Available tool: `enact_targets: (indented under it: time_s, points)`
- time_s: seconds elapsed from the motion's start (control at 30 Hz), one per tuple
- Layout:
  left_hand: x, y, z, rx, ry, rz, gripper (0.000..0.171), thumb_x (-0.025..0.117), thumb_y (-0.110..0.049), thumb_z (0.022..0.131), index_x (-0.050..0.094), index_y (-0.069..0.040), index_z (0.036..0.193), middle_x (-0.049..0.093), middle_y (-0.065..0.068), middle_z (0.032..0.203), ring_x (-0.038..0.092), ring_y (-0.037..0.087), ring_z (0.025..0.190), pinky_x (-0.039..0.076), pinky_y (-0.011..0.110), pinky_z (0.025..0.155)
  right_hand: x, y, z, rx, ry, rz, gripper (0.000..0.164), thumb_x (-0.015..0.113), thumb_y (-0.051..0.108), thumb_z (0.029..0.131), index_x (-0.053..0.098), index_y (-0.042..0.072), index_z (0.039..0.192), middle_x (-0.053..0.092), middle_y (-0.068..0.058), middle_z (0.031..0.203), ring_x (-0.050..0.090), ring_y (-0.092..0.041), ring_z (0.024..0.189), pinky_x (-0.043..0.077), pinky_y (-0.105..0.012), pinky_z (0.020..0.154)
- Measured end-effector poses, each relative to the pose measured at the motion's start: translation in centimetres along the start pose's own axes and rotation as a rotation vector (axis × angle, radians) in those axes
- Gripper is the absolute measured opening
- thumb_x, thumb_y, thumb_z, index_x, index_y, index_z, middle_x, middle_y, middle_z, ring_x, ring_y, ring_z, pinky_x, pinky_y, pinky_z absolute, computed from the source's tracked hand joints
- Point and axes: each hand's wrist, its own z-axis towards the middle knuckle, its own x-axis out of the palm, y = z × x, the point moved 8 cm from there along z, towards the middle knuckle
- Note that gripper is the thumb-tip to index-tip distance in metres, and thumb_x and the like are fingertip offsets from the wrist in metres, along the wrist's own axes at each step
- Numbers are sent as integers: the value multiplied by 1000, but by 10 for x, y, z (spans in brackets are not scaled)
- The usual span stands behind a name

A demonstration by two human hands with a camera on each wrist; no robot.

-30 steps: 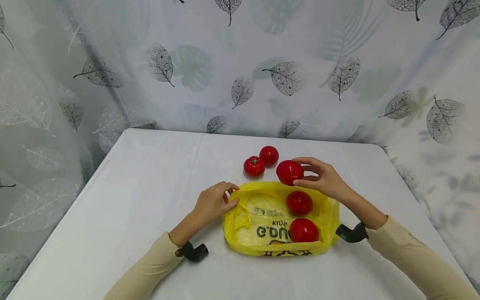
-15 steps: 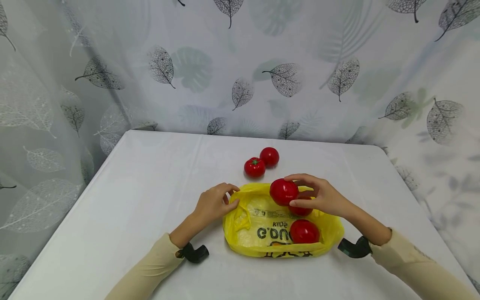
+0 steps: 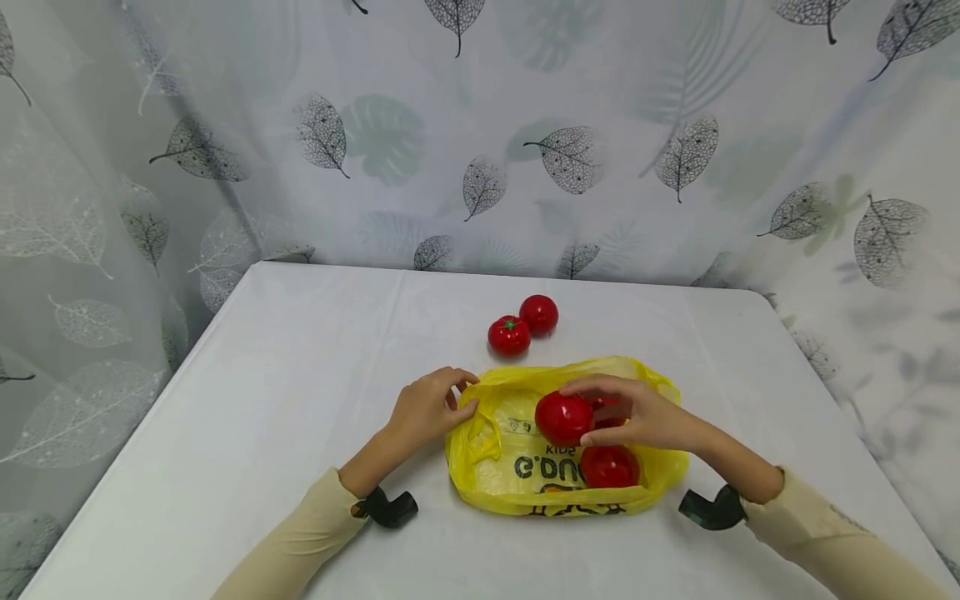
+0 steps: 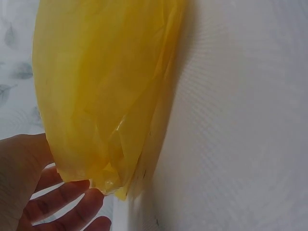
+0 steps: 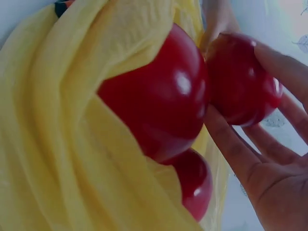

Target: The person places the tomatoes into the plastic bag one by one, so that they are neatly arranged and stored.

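In the head view, my right hand [image 3: 645, 414] holds a shiny red tomato [image 3: 562, 418] between thumb and fingers, over the open mouth of a yellow plastic bag [image 3: 487, 487]. The right wrist view shows this held tomato [image 5: 243, 79] close beside a second tomato [image 5: 166, 96], which the bag partly covers. Inside the bag sits a tomato [image 3: 609, 467] near its front side; another behind it is mostly hidden by my right hand. My left hand [image 3: 429, 402] pinches the bag's left rim. Up close in the left wrist view, its thumb and fingers [image 4: 77, 211] meet at the bag's edge.
Two more tomatoes, one with a green stem top [image 3: 509, 336] and one plain red [image 3: 538, 315], stand together on the white table [image 3: 337, 333] behind the bag. A leaf-patterned curtain [image 3: 450, 150] hangs along the table's back and sides.
My right hand has carried its tomato from behind the bag's back rim, forward and slightly left, down into the bag's mouth. My left hand has stayed at the rim.
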Motion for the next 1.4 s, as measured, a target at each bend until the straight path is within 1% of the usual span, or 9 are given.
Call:
enact_targets:
  time_s: [0.17,0.3,0.4,0.5,0.6,0.67,0.93,1.17,1.4]
  points:
    - [1,1,0,5,-9,7,27,74,-23,84,70,-10,108,65,0,84,53,8,63,42,16,52,13,-4,-1,-8,112,6,51,74,9,85,54,8,133,54,-17,133,58,-22,116,55,-33,85]
    - [1,1,0,7,-16,7,27,75,-23,84,70,-10,107,65,-1,85,53,8,63,42,16,51,22,-8,0,17,167,36,51,73,10,87,53,7,134,53,-18,134,57,-27,117,54,-34,87]
    - [1,1,0,9,-19,4,27,75,-22,84,70,-10,107,65,-1,86,53,8,64,42,16,51,26,-10,1,26,195,61,51,72,10,87,52,7,134,53,-18,134,56,-27,117,54,-34,88]
    - [1,1,-1,15,-20,3,27,75,-22,84,70,-10,107,66,-1,87,54,8,64,42,16,51,31,-11,0,17,221,70,52,72,11,87,52,8,134,53,-15,135,55,-21,119,53,-33,89]
    - [1,1,-1,17,-22,6,26,75,-22,84,70,-10,107,67,-1,89,54,8,65,42,16,51,35,-12,0,19,244,53,52,74,14,86,53,10,134,54,-11,135,53,-14,122,52,-31,91]
    - [2,1,-1,16,-23,9,26,75,-23,84,70,-11,107,67,-1,89,54,8,65,42,16,52,37,-13,0,24,259,33,52,74,16,86,54,12,134,55,-8,135,52,-12,123,51,-30,92]
    - [2,3,0,17,-24,14,26,75,-23,84,70,-11,106,67,-1,89,55,9,65,42,16,52,43,-14,0,35,291,-30,50,74,19,87,55,15,133,56,-8,135,51,-19,123,51,-28,92]
    - [1,1,0,20,-32,-2,26,76,-22,83,70,-10,106,67,-1,89,55,9,65,42,17,51,43,-14,0,31,305,-42,50,74,20,87,54,15,133,55,-10,136,52,-19,123,51,-26,91]
    - [2,1,0,24,-30,-1,26,75,-22,84,70,-10,106,67,-1,89,56,10,65,42,16,52,44,-14,2,58,357,-34,49,74,19,87,54,16,131,54,-8,136,50,-20,124,49,-26,93]
